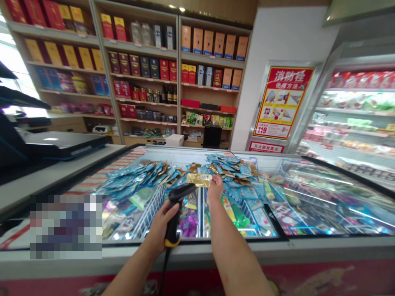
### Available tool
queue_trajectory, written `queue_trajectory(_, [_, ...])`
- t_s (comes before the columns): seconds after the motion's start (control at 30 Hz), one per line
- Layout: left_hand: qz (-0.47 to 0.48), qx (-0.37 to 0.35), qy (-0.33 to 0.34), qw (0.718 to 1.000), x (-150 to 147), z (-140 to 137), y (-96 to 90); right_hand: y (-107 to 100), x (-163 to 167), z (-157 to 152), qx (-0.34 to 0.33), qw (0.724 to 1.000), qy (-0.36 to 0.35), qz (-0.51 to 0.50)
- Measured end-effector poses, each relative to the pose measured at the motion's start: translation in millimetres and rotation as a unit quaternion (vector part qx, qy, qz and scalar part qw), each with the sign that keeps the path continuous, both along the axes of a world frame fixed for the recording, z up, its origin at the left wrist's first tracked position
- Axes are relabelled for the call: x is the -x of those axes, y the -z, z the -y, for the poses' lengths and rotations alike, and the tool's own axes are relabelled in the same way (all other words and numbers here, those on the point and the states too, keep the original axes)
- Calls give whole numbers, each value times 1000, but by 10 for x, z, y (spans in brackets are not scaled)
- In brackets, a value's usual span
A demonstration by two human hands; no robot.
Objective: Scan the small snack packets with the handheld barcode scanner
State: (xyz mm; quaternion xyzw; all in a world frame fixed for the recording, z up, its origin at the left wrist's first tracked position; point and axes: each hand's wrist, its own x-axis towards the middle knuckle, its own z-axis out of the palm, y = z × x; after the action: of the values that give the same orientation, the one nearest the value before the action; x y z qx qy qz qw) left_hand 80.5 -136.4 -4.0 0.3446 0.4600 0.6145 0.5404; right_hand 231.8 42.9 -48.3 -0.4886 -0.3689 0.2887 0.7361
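Observation:
My left hand (pixel 161 224) is wrapped round the grip of a black barcode scanner (pixel 182 191) with a yellow collar at its base and a cord hanging down. The scanner's head points away and to the right, close to a gold packet (pixel 199 180). My right hand (pixel 216 188) pinches that packet by its right end, above the freezer's glass top. Blue and gold packets lie heaped on the glass, one pile (pixel 135 181) to the left and another pile (pixel 234 170) behind and right of my right hand.
Under the glass of the chest freezer (pixel 240 242), wire baskets (pixel 151 209) hold colourful bags. At left, a counter carries a flat black-edged device (pixel 64 144). Shelves (pixel 138 76) of boxed goods line the back wall. A red fire-hydrant sign (pixel 277 102) and a lit display fridge stand at right.

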Motion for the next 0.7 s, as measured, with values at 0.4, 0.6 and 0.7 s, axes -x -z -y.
queue_trajectory(0.4, [23,6,-7,1000,-19,-37,56,52,147,18,45,997,-19,54])
queue_trajectory(0.6, [32,49,-41,997,-26,-101,70,-24,366,144,48,968,-68,238])
queue_trajectory(0.7, [67,55,-63,994,0,-115,69,-6,537,82,59,975,-95,190])
